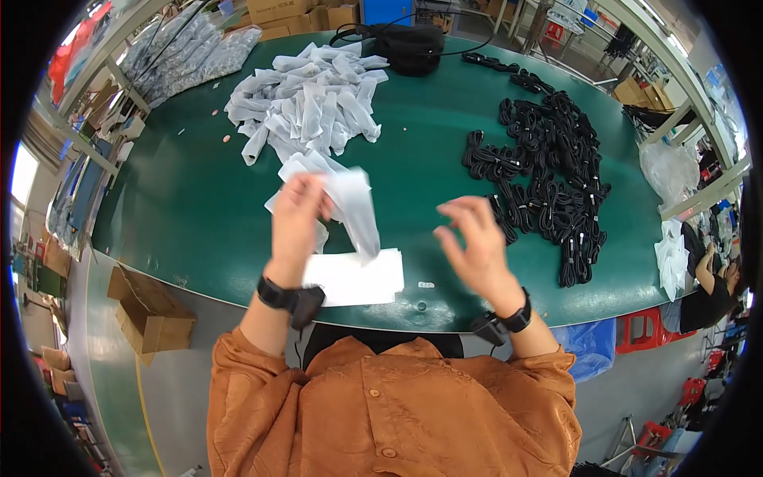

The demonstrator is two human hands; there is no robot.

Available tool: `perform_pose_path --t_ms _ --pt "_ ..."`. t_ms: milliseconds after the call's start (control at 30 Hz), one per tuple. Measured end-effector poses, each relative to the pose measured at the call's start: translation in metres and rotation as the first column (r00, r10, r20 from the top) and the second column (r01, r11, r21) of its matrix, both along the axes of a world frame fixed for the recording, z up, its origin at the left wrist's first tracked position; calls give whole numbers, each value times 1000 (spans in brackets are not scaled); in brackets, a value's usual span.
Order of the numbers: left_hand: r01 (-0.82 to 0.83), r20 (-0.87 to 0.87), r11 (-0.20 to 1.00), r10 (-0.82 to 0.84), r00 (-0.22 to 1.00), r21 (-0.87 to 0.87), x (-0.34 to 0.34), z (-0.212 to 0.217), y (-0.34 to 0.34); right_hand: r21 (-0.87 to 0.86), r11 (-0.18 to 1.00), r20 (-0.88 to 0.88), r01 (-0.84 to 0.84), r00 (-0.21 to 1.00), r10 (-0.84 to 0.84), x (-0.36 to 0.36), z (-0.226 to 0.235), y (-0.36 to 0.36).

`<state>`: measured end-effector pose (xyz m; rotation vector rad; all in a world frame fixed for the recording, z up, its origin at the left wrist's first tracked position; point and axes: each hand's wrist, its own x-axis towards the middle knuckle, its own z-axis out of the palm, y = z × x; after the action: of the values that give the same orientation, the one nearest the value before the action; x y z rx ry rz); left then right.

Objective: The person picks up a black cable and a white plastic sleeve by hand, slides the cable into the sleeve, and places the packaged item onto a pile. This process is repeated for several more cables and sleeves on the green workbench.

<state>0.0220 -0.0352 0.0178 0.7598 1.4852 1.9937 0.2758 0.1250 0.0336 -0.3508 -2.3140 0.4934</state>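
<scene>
Landmark: flat stack of white bags [354, 278], lying on the green counter [199, 215] at its near edge, just in front of the person's chest.
Left hand [296, 216]: raised just above and behind the stack; fingers clenched on a thin translucent white bag [355, 208].
Held bag: hangs loosely from the left hand, its lower end reaching down to touch or nearly touch the stack's far edge; I cannot tell which.
Right hand [475, 242]: to the right of the stack, lifted off the counter; fingers released and spread, holding nothing; somewhat motion-blurred.
Wrists: a black band on each, a small black unit clipped at each.
Pile of white bags [306, 99]: well behind the stack, toward the far side of the counter; loose and crumpled.
Black cable bundles [548, 183]: well to the right of the stack, beyond the right hand; many coiled bundles in a long heap.
Black bag [409, 48]: far beyond the stack, at the counter's back edge.
Cardboard box [151, 314]: left of the stack, on the floor below the counter's edge.
</scene>
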Motion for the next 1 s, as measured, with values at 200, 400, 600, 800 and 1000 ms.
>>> perform_pose_path --t_ms 200,400,600,800,1000 --pt "-271 -678 961 236 696 56 22 -1 -21 378 822 423 425 711 -562 62 -58 72" --pt "14 -867 958 -267 421 -288 104 -47 -39 104 927 306 361 875 -376 73 -69 60" --pt "-53 -829 948 -247 502 -315 109 -59 -36 -671 740 214 41 967 141 54 -30 -8" --pt "45 -501 916 -259 826 -399 105 -53 -38 -404 905 161 -134 963 215 53 -30 -24" --pt "96 -425 930 -252 869 -356 103 -59 -38 -108 972 247 -207 942 228 51 -31 -27"
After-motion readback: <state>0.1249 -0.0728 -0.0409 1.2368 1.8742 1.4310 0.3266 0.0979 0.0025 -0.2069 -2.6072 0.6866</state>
